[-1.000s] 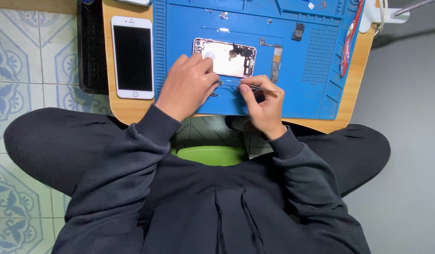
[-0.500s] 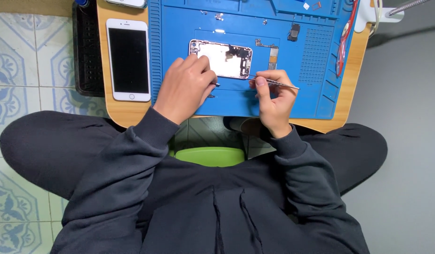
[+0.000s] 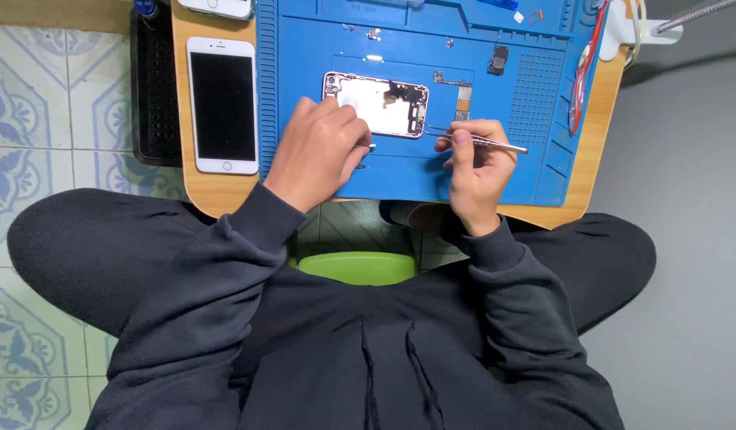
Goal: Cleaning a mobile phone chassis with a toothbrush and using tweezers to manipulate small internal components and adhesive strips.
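An opened phone housing (image 3: 376, 103) lies on a blue repair mat (image 3: 320, 48), its bare inside facing up. My left hand (image 3: 320, 151) rests on the mat and presses the housing's near left edge. My right hand (image 3: 475, 163) pinches metal tweezers (image 3: 479, 140), whose tips point left at the housing's right end. A small flat part (image 3: 463, 97) lies just right of the housing.
A white phone (image 3: 221, 103) lies screen up on the wooden table (image 3: 217, 191), left of the mat. A second white phone (image 3: 217, 6) shows at the top edge. A small dark part (image 3: 499, 57) and a red cable (image 3: 579, 80) lie on the mat's right side. Tiled floor lies to the left.
My right hand with the tweezers has moved up, so the tips now reach the housing's right end. My left hand stays on the housing. The view has shifted slightly.
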